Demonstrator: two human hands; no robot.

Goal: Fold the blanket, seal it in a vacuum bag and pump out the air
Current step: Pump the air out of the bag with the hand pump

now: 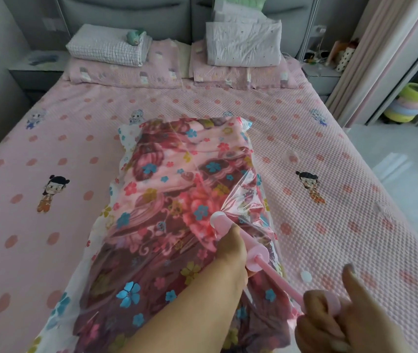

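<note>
pink bed (203, 103), grey headboard (126, 14), curtain (371, 47)

- The clear plastic vacuum bag (251, 200) holding the folded floral pink-and-maroon blanket (167, 200) is running off the bottom edge, so its near end and seal are lying out of view.
- The left hand (231, 253) is covering the middle of the pink plastic hand pump's barrel (219, 221); the bag's valve under the pump's tip is not showing.
- The right hand (330, 324) is wrapping around the pump's pink handle (331, 303), hiding most of it, and the bottom edge is cutting the hand off.
- The small objects on the grey bedside table (322, 72) at the right are appearing too small to identify.
</note>
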